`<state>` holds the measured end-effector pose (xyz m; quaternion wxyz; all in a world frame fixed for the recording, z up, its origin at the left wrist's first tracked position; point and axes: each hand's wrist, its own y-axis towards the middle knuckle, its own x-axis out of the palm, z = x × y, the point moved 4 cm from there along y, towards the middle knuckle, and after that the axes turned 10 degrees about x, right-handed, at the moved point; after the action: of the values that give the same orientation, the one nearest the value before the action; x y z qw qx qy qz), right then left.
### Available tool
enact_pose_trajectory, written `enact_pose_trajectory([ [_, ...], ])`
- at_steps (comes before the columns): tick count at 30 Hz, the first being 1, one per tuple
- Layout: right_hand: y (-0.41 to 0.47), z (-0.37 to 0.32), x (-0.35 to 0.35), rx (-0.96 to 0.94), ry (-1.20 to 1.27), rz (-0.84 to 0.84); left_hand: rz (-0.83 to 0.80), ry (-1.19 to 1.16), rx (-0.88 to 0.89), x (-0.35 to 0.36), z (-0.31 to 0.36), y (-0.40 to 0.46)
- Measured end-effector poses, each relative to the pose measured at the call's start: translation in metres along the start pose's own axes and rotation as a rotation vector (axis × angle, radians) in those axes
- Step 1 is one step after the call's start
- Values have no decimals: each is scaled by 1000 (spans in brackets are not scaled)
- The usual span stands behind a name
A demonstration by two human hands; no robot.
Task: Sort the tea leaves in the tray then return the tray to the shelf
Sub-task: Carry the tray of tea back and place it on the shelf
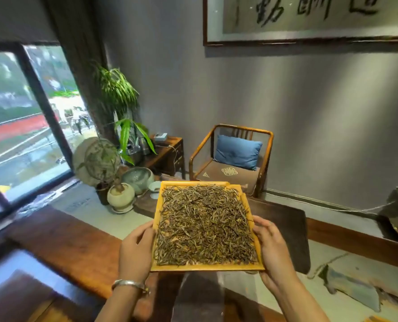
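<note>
Two hands are clasped on the side rims of a shallow, squarish wooden tray (pixel 207 267) of yellow finish, which is held in the air above a long brown wooden worktop (pixel 60 247). The left hand (pixel 136 248) is curled round the left rim, with a silver bracelet (pixel 129 284) on its wrist; the right hand (pixel 273 249) is curled round the right rim. The tray is filled edge to edge with tea leaves (pixel 205 225): thin, dry, wiry needles, olive and brown, lying tangled in all directions. The tray's slightly longer side is pointed away from the person, towards the grey wall, and a notch is cut at its far right corner. Beyond it are seen a round-armed wooden chair (pixel 234 159) with a blue cushion (pixel 237 151), potted plants (pixel 120 196) on the floor, a low side table (pixel 167 149) and a window (pixel 19 126).
</note>
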<state>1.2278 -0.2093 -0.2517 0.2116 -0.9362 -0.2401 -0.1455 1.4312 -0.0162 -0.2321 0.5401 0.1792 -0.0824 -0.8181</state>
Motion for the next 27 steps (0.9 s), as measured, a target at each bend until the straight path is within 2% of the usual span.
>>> enact_pose_trajectory([
  [7, 20, 8, 90, 193, -114, -303, 329, 90, -67, -78, 13, -17],
  [14, -18, 45, 185, 277, -299, -673, 759, 78, -166, -164, 32, -101],
  [19, -95, 93, 246, 368, -380, -940, 1054, 181, -212, -233, 60, -187],
  [27, -282, 167, 300, 399, -597, -1358, 1453, 277, -242, -322, 121, -365],
])
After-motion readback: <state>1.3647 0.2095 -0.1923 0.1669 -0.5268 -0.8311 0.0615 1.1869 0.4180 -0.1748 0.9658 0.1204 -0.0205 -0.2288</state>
